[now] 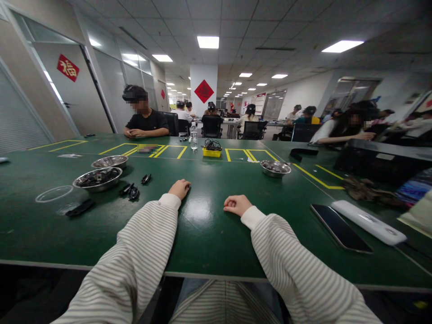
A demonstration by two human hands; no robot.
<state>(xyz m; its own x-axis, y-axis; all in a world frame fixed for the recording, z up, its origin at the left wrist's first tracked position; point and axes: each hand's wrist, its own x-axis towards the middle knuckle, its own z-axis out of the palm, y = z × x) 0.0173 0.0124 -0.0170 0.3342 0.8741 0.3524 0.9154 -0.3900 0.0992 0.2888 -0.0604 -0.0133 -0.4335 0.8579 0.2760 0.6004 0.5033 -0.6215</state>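
My left hand [180,189] rests on the green table with its fingers curled down. A small dark spot shows at its fingertips, too little to name. To the right, my right hand [238,205] lies loosely closed on the tabletop, and no object shows in it. Left of my left hand are several black plastic parts [133,193] and a single one [146,179]. Beyond them stands a steel bowl [113,183] full of dark parts, with a second steel bowl [116,159] just behind. Another steel bowl [280,173] with contents sits ahead of my right hand.
A phone [340,228] and a white elongated device [369,222] lie at the right. A water bottle [193,136] and a yellow box [212,153] with black cables stand farther back. At left are a clear ring [54,194] and a black strip [80,208]. A person [148,121] sits opposite.
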